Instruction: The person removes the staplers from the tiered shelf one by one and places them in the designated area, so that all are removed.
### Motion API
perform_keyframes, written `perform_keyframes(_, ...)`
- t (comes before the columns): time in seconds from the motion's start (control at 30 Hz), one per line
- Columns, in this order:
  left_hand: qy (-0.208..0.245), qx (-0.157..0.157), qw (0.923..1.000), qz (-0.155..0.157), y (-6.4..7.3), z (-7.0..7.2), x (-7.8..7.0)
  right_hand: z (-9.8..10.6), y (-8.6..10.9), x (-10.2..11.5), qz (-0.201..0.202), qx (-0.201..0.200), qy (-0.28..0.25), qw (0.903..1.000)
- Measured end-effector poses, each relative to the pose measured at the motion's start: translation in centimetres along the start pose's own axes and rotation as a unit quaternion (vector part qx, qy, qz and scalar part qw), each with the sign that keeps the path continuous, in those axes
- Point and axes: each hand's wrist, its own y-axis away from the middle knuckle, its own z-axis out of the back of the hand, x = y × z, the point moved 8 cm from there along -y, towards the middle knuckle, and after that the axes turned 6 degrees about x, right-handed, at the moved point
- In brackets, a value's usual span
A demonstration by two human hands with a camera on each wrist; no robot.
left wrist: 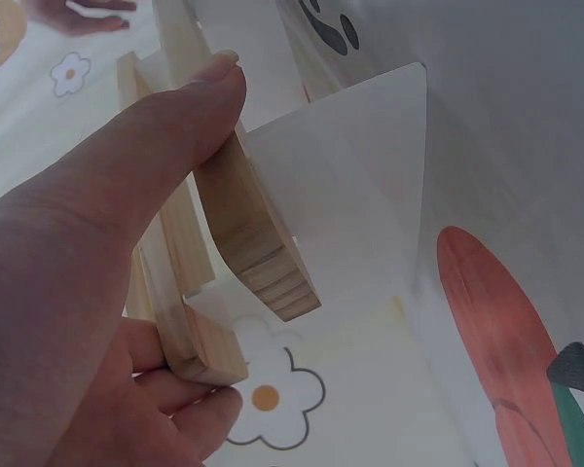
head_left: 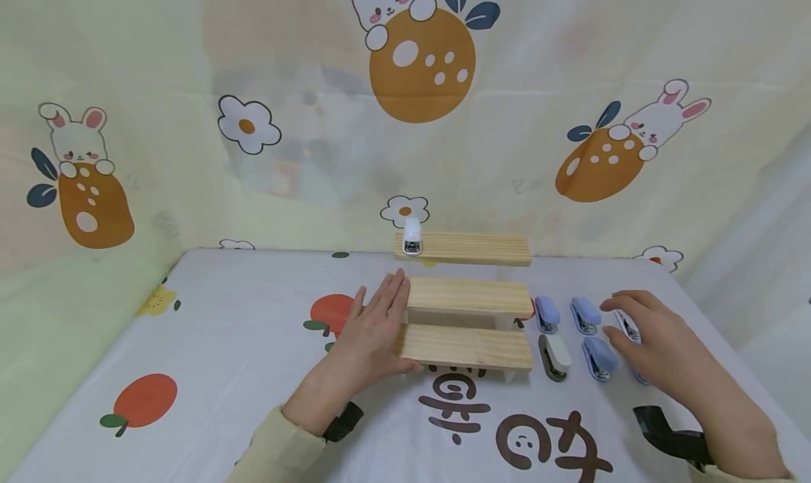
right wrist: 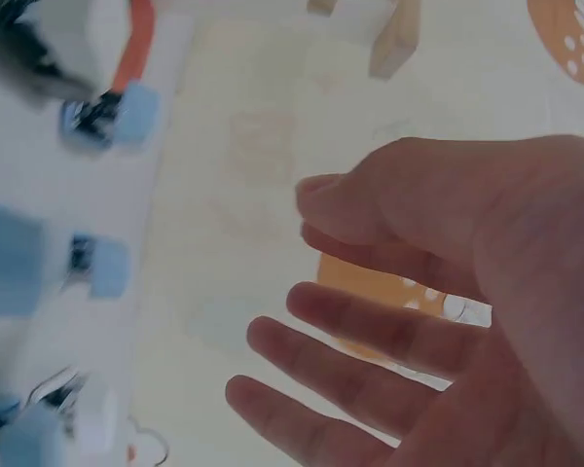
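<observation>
A three-tier stand with pale wooden planks (head_left: pixel 469 348) and white side panels (left wrist: pixel 355 165) is on the table. My left hand (head_left: pixel 374 328) grips its left end, thumb over the front plank and fingertips against a plank behind. A small white stapler (head_left: pixel 412 236) stands at the left of the top plank (head_left: pixel 475 248). My right hand (head_left: pixel 662 346) hovers over the staplers on the right, fingers spread and curved with nothing between them. Partly under it lies a stapler (head_left: pixel 627 325). Blue staplers (head_left: pixel 585 315) and a grey-white stapler (head_left: pixel 555 358) lie between that hand and the stand.
The table has a white cloth (head_left: pixel 222 328) printed with fruit and brown lettering. A cloth backdrop (head_left: pixel 304 180) with rabbits and flowers hangs right behind the stand. Black camera straps (head_left: pixel 671 434) are on both wrists.
</observation>
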Motion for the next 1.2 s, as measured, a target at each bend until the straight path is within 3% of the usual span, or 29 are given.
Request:
perform_keyframes(0.3, 0.005, -0.001, 1.0000, 0.001, 0.0, 0.0, 0.0, 2.2, -1.3, 4.7, 0.061, -0.076, 0.007, 0.9952)
perform_keyframes(0.6, 0.001, 0.000, 1.0000, 0.002, 0.0, 0.0, 0.0, 3.8, -2.2, 9.4, 0.114, -0.122, 0.002, 0.9860)
perform_keyframes(0.87, 0.000, -0.003, 1.0000, 0.001, 0.1, 0.1, -0.1, 3.8, -3.5, 12.8, 0.157, -0.129, -0.011, 0.9792)
perform_keyframes(1.2, -0.007, -0.003, 1.0000, 0.001, 0.0, 0.0, 0.0, 3.1, -5.2, 15.6, 0.190, -0.123, -0.021, 0.9739)
